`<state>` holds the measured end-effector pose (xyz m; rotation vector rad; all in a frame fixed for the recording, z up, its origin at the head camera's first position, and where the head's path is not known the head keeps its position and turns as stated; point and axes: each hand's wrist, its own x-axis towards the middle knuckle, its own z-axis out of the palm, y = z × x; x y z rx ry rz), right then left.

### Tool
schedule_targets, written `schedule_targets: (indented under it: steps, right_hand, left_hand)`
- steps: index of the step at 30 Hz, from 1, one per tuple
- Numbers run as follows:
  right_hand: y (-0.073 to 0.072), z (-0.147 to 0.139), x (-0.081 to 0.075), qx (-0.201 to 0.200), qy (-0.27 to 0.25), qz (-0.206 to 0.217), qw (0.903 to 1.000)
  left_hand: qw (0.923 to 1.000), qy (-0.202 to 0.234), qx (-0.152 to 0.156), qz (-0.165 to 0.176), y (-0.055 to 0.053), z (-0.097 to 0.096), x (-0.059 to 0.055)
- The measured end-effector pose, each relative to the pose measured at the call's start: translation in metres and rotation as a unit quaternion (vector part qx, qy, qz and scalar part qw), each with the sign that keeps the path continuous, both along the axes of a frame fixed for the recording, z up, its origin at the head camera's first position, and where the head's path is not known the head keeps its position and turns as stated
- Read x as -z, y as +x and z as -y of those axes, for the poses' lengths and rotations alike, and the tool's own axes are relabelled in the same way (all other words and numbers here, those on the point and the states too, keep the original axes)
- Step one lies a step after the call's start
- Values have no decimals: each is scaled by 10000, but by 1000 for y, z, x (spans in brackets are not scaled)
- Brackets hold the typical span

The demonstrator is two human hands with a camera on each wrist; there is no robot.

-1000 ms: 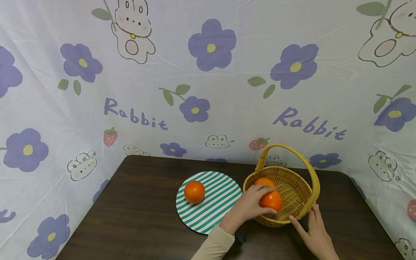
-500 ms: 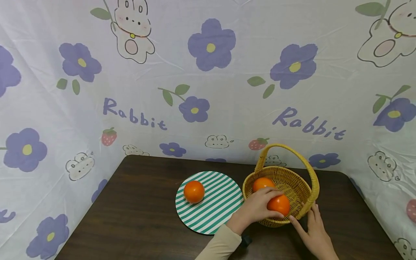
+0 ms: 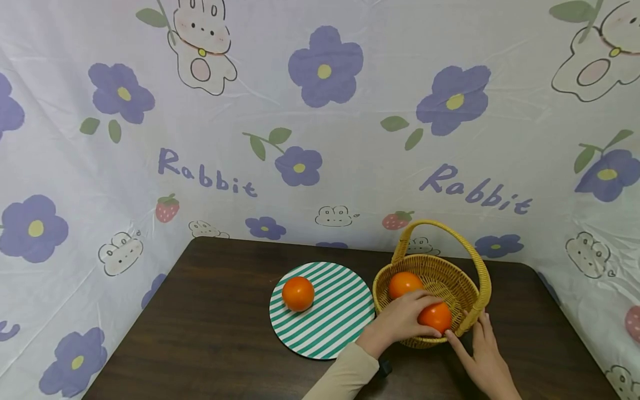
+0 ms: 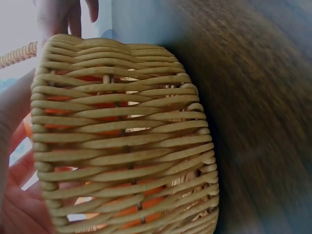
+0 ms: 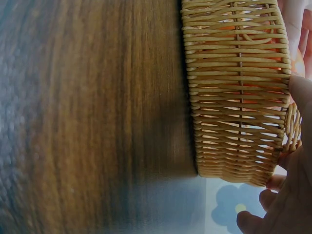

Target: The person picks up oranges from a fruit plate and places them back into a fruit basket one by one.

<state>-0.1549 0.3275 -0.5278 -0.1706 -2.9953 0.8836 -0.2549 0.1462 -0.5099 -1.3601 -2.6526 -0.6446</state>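
My left hand (image 3: 402,319) reaches over the left rim of the yellow wicker basket (image 3: 457,275) and holds an orange (image 3: 435,318) inside it, near the front. A second orange (image 3: 405,284) lies behind that one, at the basket's left side. My right hand (image 3: 482,358) holds the basket at its front right, thumb at the rim and fingers along the outside by the handle foot. In the right wrist view the thumb and curled fingers of the right hand (image 5: 292,185) lie against the basket (image 5: 239,92). The weave partly hides the oranges in both wrist views.
A round mat (image 3: 325,328) with green and white stripes lies left of the basket, bearing another orange (image 3: 298,294). Both stand on a dark wooden table (image 3: 215,328). A white cloth (image 3: 350,139) with flowers and rabbits hangs behind the table and at its sides.
My left hand has moved right and slightly nearer with its orange inside the basket, uncovering more of the orange behind. The right hand has stayed on the basket.
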Motion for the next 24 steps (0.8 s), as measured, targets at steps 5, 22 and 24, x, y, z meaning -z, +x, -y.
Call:
schedule_targets:
  steps: [5, 22, 24]
  right_hand:
    - [0, 0, 0, 4, -18, -6, 10000]
    - [-1, 0, 2, -61, 12, -207, 9998]
    - [-1, 0, 2, -44, 24, -210, 9998]
  left_hand:
    - [10000, -55, 39, -22, -2, -7, 1]
    - [9945, -807, 78, -656, -6, -30, 4]
    - [9936, -879, 14, -715, -6, -33, 5]
